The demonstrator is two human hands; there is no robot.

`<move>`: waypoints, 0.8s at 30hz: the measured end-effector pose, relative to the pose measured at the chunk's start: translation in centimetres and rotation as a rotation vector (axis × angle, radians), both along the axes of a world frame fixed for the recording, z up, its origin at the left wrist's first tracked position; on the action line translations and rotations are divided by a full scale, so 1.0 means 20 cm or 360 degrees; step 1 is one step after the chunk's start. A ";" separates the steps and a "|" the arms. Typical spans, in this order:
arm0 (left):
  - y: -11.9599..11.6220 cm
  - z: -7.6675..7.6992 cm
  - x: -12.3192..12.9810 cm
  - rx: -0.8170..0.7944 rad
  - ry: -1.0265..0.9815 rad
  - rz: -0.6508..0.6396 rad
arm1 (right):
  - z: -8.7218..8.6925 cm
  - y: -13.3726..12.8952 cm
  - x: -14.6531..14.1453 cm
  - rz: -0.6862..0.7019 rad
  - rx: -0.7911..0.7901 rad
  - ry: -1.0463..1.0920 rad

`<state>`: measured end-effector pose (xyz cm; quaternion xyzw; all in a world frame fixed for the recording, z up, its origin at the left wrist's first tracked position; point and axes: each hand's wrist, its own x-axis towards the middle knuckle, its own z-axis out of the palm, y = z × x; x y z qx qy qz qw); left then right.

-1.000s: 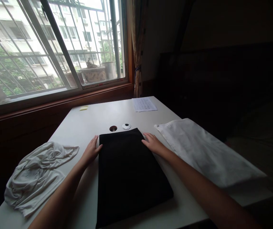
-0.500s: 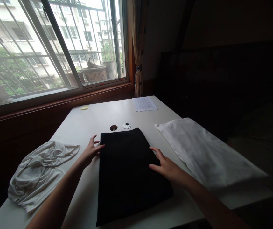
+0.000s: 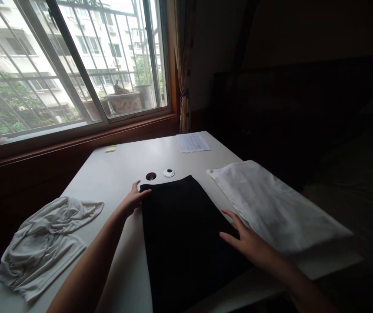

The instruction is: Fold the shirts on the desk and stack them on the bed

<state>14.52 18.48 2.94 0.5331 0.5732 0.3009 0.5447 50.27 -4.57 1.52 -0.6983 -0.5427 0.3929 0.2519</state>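
A folded black cloth [image 3: 186,243], which may be a garment, lies on the white table [image 3: 124,161] in front of me, its near end running out of view. My left hand [image 3: 132,201] is at its far left corner, thumb on top and the other fingers at the edge or beneath it. Along the right edge, my right hand [image 3: 243,237] has its thumb over the fabric; its other fingers are partly hidden at the side. Left of the black cloth is a crumpled white cloth [image 3: 43,243]. To the right, a white fabric piece [image 3: 258,200] is spread out flat.
Beyond the black cloth are a round table hole [image 3: 151,176] and a white round cap [image 3: 169,173]. Printed sheets [image 3: 193,142] and a yellow note pad [image 3: 111,149] lie at the far edge. A barred window [image 3: 75,65] and a tied curtain [image 3: 184,100] stand behind.
The black cloth has shifted right and towards me, with both hands moving along. My right hand is farther right and nearer. The whole view has shifted slightly.
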 end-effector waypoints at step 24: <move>0.05 0.32 0.69 0.0440 -0.0756 -0.0047 | 0.59 0.10 0.66 -0.0445 0.0737 -0.0075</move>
